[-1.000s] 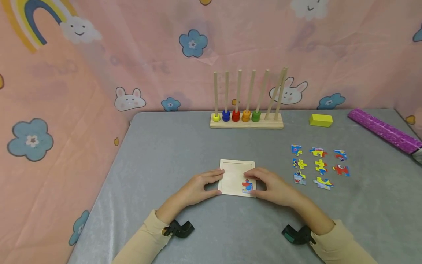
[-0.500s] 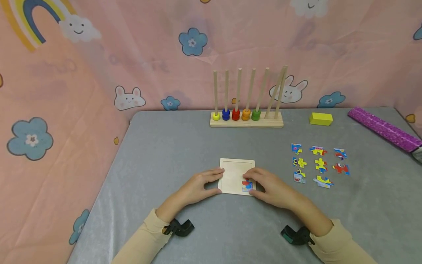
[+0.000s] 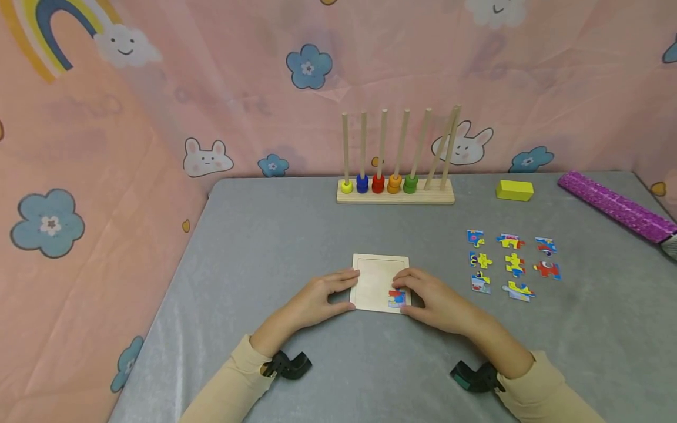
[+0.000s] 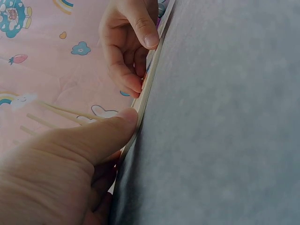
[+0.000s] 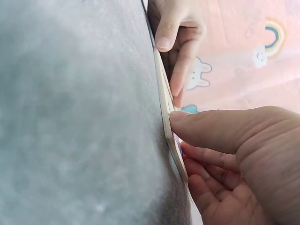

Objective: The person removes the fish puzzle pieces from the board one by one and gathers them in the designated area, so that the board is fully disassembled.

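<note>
A square wooden puzzle tray (image 3: 372, 288) lies flat on the grey table in the head view. One red and blue jigsaw piece (image 3: 397, 299) sits in its lower right corner. My left hand (image 3: 319, 301) holds the tray by its left side, fingers at the upper part and thumb at the near corner. From the right, my right hand (image 3: 439, 299) grips the tray's edge, thumb near the front corner. Its bent fingertips touch the tray just above the piece and overlap the piece's upper end. In the right wrist view, the right thumb (image 5: 183, 119) presses against the tray's edge.
Several loose jigsaw pieces (image 3: 515, 265) lie in rows right of the tray. Behind stands a wooden peg rack (image 3: 395, 200) with coloured beads. A yellow block (image 3: 515, 190) and a purple glittery tube (image 3: 616, 205) lie at the back right. A pink patterned cloth (image 3: 238, 88) hangs behind.
The right fingertips shift slightly over the piece's upper end, covering its knob, which showed a second ago. The left hand stays in place on the tray.
</note>
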`<state>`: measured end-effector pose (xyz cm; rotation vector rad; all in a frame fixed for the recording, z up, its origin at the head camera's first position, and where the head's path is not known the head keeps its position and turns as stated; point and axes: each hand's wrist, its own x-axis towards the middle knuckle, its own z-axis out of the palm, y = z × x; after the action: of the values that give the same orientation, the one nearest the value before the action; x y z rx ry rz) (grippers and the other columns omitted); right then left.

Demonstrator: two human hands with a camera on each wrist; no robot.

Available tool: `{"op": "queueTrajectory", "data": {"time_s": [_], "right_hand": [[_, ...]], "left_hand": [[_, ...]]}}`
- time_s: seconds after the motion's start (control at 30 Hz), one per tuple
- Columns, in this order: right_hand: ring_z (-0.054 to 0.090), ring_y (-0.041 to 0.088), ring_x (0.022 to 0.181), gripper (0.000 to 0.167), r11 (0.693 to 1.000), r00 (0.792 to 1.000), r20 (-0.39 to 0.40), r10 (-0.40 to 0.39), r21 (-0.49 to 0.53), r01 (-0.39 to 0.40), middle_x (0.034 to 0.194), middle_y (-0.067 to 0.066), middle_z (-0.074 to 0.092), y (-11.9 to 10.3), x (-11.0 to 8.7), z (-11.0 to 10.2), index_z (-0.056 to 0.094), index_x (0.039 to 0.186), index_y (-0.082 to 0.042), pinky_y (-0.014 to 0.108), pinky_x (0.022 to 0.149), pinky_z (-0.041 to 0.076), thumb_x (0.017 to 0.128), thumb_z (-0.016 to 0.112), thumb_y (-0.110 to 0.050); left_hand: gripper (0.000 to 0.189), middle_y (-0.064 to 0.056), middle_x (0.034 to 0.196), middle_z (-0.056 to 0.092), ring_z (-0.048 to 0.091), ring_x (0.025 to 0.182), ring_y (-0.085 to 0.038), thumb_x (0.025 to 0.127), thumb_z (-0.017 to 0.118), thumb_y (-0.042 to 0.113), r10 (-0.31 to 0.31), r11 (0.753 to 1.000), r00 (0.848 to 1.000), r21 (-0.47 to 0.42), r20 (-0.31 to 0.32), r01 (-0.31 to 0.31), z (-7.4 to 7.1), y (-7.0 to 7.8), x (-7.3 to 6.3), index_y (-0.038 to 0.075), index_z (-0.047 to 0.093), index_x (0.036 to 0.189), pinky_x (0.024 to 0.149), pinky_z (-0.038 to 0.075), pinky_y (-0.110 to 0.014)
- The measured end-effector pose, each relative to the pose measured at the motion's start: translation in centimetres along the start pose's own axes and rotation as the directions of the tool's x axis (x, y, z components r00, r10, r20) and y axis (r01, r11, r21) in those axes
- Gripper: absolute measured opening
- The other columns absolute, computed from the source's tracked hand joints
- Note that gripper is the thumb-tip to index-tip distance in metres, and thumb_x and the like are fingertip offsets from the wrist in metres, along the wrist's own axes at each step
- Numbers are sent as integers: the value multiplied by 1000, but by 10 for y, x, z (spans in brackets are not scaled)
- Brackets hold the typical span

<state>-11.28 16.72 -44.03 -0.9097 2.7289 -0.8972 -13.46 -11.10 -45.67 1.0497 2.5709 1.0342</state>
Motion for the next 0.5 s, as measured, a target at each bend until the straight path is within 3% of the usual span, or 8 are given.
{"op": "queueTrajectory", "data": {"time_s": [0.5], "right_hand": [[53, 23, 111, 36, 995, 997, -57, 60, 86, -55, 118, 5, 56, -4, 0, 3, 59, 109, -9, 47, 97, 46, 78, 76, -9]], "left_hand": [[56, -5, 144, 48, 41, 136, -20, 87, 70, 23, 6, 1000, 1000, -4, -4, -6, 0, 0, -1, 3, 51, 135, 107, 39, -37]]}}
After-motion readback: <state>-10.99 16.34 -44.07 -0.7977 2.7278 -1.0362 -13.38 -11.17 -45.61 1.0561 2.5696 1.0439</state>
